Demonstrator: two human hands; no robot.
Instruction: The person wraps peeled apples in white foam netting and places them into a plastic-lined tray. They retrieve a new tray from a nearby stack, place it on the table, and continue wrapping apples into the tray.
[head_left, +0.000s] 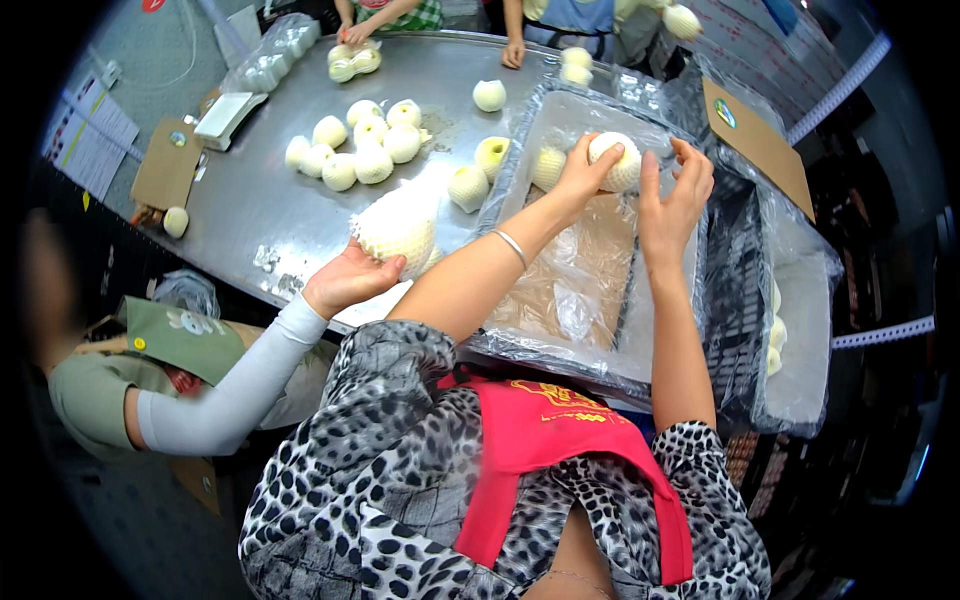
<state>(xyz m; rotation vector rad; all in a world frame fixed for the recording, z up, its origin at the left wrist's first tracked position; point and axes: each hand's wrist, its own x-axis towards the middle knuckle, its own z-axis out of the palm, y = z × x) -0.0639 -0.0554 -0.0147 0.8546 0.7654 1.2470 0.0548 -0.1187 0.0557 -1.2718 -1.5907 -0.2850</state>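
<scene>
My left hand (583, 176) grips a round pale fruit in a white foam net (619, 160) above the far part of a lined crate (667, 341). Close by the fruit's right side is my right hand (671, 199), fingers spread, holding nothing. Whether its thumb touches the net I cannot tell. Clear plastic film and pale sheets line the crate's walls, and brown cardboard (600, 247) shows through film on its bottom. Another netted fruit (549, 168) sits in the far left corner, partly hidden by my left hand.
Several netted fruits (373, 161) stand on the metal table (247, 210). At my left a co-worker's hand (352, 277) holds a white foam net (397, 229). A second lined crate (799, 337) stands at right. Other people's hands (514, 54) are across the table.
</scene>
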